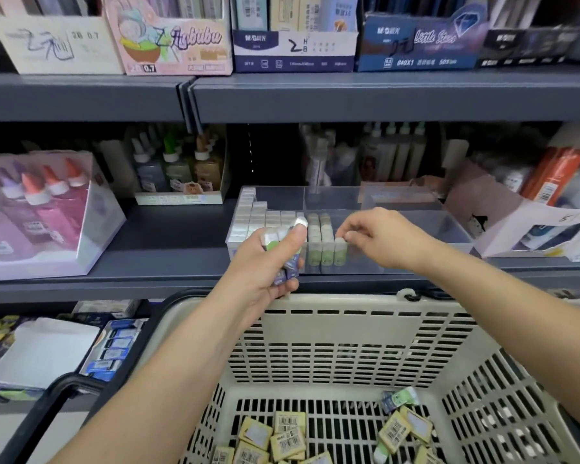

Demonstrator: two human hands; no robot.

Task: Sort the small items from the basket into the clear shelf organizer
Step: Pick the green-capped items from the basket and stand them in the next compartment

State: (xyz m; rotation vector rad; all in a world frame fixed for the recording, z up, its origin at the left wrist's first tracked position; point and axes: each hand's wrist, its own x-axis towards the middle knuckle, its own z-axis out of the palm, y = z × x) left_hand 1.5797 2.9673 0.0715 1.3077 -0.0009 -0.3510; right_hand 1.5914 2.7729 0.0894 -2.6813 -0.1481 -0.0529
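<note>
**Both grips busy at the clear organizer**

Our left grip (265, 267) is curled around a small bundle of green and purple packs (292, 262), and it holds them just above the far rim of the basket (342, 333). Our right grip (375, 237) pinches the top of one green pack (340, 251). This pack stands upright in the front row of the clear shelf organizer (449, 226), just beside two columns of the same kind. White packs (255, 216) (we cannot read their labels) fill the compartment at the left. Yellow packets (283, 437) lie on the basket floor
</note>
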